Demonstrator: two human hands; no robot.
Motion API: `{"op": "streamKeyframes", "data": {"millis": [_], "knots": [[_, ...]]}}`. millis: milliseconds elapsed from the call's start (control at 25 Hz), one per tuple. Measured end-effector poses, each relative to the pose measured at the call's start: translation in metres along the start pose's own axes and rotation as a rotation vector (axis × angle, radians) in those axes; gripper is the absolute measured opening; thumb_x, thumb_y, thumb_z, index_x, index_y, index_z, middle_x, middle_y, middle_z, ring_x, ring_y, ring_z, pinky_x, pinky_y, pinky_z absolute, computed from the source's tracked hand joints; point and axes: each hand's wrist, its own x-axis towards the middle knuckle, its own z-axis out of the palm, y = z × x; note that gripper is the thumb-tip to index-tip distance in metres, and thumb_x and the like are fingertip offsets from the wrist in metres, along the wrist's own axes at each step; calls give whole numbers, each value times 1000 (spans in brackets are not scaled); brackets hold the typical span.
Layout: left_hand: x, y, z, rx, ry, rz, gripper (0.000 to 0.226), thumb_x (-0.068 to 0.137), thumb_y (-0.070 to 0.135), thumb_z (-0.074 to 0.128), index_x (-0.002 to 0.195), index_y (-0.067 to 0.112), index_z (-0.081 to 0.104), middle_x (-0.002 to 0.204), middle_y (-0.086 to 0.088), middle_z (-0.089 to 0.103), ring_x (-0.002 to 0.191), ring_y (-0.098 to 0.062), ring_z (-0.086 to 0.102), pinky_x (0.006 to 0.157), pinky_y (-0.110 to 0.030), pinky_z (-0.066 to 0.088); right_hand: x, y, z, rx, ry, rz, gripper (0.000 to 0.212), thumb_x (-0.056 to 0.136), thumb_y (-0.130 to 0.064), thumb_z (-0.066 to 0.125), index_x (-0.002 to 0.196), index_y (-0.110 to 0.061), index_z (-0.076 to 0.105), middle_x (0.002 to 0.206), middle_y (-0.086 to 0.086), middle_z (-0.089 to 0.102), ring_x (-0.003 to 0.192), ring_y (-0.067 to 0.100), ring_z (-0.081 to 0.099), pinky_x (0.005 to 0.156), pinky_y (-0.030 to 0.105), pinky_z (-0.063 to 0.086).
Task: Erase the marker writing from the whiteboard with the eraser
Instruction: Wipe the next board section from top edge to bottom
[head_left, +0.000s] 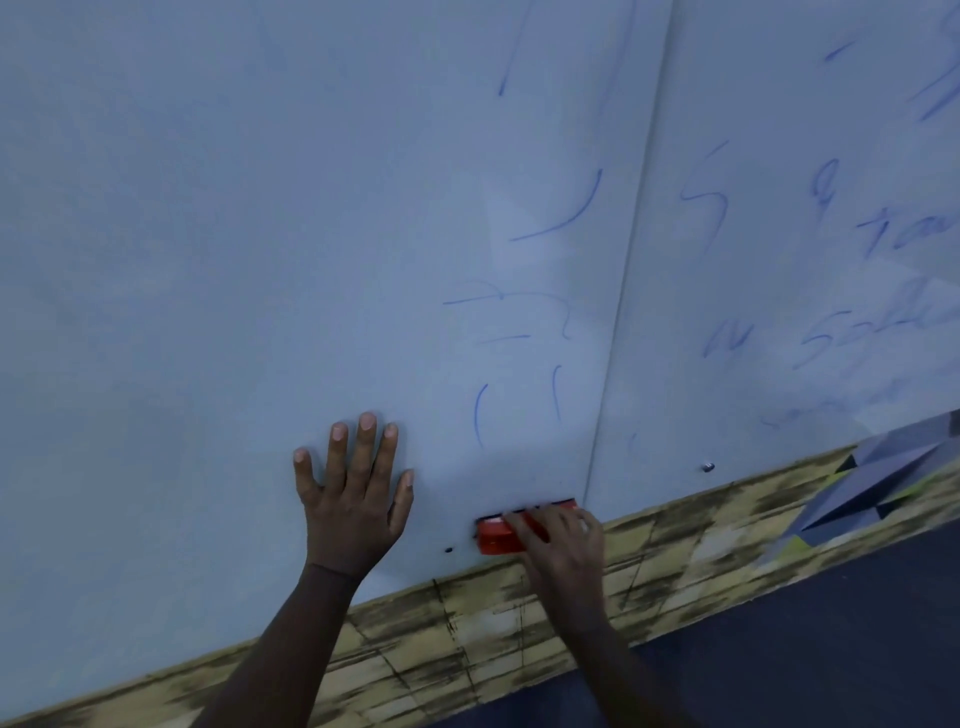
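The right hand (563, 540) holds the red eraser (501, 535) in a closed grip, fingers curled over its back, and presses its dark felt face against the whiteboard (208, 234) near the bottom edge, just left of the seam (623, 291) between the two panels. The left hand (353, 493) lies flat on the board beside it, fingers straight and spread, holding nothing and seemingly bracing the body. Blue marker writing (519, 364) sits directly above the eraser, with more strokes higher up and a denser patch on the right panel (857, 322). To do this step well, the eraser probably wants to stay flat with even pressure, travel upward through the strokes above, and overlap each pass so that no thin lines survive; the seam may catch the felt, so crossing it slowly seems wise
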Motion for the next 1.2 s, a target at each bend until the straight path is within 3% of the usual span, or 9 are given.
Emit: {"op": "streamKeyframes", "data": {"millis": [120,200,280,480,560,680,840,1000,1200], "knots": [[-5,0,1,41,-12,13,75,105,42,47,168,11,22,178,-10,10,165,-31,4,131,-57,-1,22,39,-34,178,93,304,51,73,-43,87,115,-20,70,105,-4,66,94,23,66,83,40,47],[-5,4,1,43,-18,-21,75,105,41,46,169,12,21,178,-9,9,165,-30,3,131,-56,-2,47,49,-62,450,194,536,52,71,-37,93,114,-18,70,105,-6,66,93,16,66,79,36,53],[-5,9,0,46,-34,-58,76,104,40,47,169,13,19,178,-7,6,165,-29,1,131,-56,-4,66,48,-78,594,267,637,53,70,-36,93,114,-19,69,106,-9,65,93,11,65,75,35,57],[-9,29,-8,17,-130,-192,79,106,39,46,171,17,6,179,-4,-7,164,-29,-9,130,-58,-8,56,33,-59,351,22,226,62,66,-44,95,116,-19,67,100,-1,62,89,21,60,73,34,53],[-12,37,-12,21,-177,-240,78,109,43,43,171,18,2,178,-4,-11,164,-30,-11,130,-60,-7,54,24,-55,317,-1,100,63,70,-48,92,119,-18,68,99,1,61,88,21,59,72,35,53],[-20,39,-16,47,-252,-242,80,111,49,41,170,17,-2,177,-6,-14,164,-32,-11,130,-61,-4,69,12,-63,296,100,50,58,76,-47,89,121,-14,72,98,3,62,88,20,57,76,32,48],[-29,36,-11,52,-277,-226,90,106,53,48,170,17,-3,177,-7,-17,163,-33,-15,130,-61,-6,73,15,-52,243,129,3,50,77,-39,90,120,-18,73,99,5,62,88,25,56,75,38,45],[-33,38,-6,42,-282,-225,100,101,63,51,170,18,-6,176,-8,-18,162,-35,-17,128,-64,-8,31,16,-15,117,-28,-171,42,80,-32,83,120,-23,71,99,7,63,89,29,55,76,41,44],[-36,38,-6,37,-299,-201,110,96,74,54,170,17,-5,177,-10,-17,163,-37,-15,128,-66,-6,1,27,14,-4,-152,-361,41,75,-13,85,113,-21,71,103,9,61,95,31,60,89,48,50]]}}
